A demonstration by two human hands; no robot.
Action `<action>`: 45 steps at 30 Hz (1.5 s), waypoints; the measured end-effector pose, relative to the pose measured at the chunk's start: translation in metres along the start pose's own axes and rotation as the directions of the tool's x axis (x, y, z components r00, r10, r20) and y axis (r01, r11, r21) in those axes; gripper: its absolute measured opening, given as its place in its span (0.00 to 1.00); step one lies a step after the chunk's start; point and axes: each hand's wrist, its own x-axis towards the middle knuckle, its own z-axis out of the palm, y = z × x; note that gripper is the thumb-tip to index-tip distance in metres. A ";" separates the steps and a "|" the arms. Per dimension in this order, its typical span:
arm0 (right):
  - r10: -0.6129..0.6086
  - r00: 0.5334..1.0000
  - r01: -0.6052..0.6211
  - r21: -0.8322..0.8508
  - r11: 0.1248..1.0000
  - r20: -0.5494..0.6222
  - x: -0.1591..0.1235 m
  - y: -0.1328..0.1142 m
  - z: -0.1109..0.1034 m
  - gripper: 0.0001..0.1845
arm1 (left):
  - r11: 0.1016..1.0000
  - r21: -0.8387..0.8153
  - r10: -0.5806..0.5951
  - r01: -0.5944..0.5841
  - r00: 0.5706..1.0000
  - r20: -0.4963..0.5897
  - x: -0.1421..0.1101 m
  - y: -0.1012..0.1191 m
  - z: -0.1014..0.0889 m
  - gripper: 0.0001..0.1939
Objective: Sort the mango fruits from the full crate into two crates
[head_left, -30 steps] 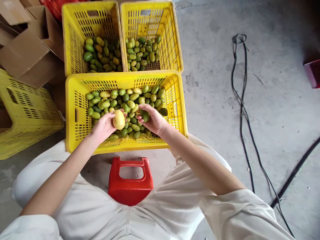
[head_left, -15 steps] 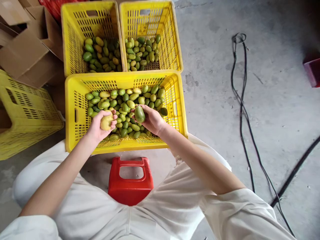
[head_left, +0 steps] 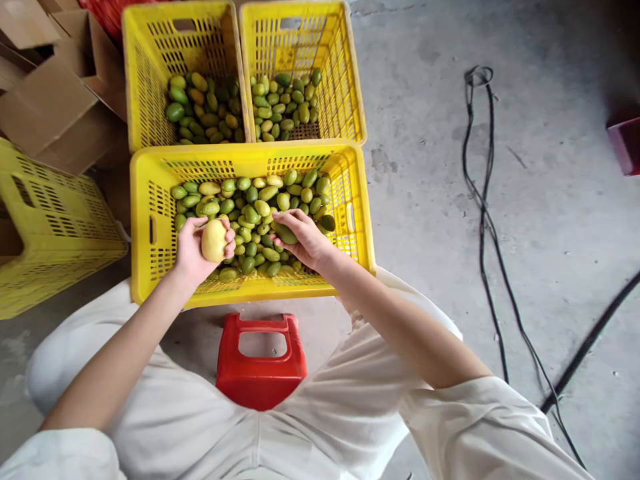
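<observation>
My left hand (head_left: 194, 252) is closed around a pale yellow mango (head_left: 214, 241), its fingertips showing along the fruit's right side. A green mango (head_left: 285, 232) is gripped in my right hand (head_left: 306, 241), with the fingers and thumb partly covering it. Both hands are over the near yellow crate (head_left: 247, 291), which holds a layer of small green and yellowish mangoes (head_left: 267, 193). The fruit directly beneath my hands is hidden.
Two more yellow crates (head_left: 185, 25) (head_left: 345, 80) with mangoes adjoin the far side. Another yellow crate (head_left: 65, 213) lies at left below cardboard boxes (head_left: 45, 107). A red plastic stool (head_left: 263, 387) is between my legs; black cables (head_left: 483, 200) lie on the right floor.
The yellow mango has turned in my left hand and shows a paler side. My right hand has rolled over, so its fingers now cover more of the green mango.
</observation>
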 end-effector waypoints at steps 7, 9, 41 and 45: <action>0.041 0.997 -0.038 -0.058 0.998 0.058 0.004 0.000 -0.005 0.11 | 0.991 0.073 0.113 -0.116 0.992 0.048 0.006 -0.014 -0.002 0.14; -0.002 0.997 0.006 -0.055 0.998 0.071 0.003 0.000 -0.006 0.13 | 0.983 0.107 0.143 -0.148 0.988 0.050 0.006 -0.016 -0.001 0.17; -0.110 0.984 0.122 -0.082 0.989 0.142 -0.009 -0.010 -0.003 0.36 | 0.981 0.054 0.181 -0.188 0.976 0.123 0.004 -0.017 -0.007 0.28; -0.093 0.985 0.107 -0.089 0.990 0.147 -0.008 -0.009 -0.003 0.39 | 0.984 0.058 0.159 -0.166 0.981 0.108 0.002 -0.015 -0.003 0.27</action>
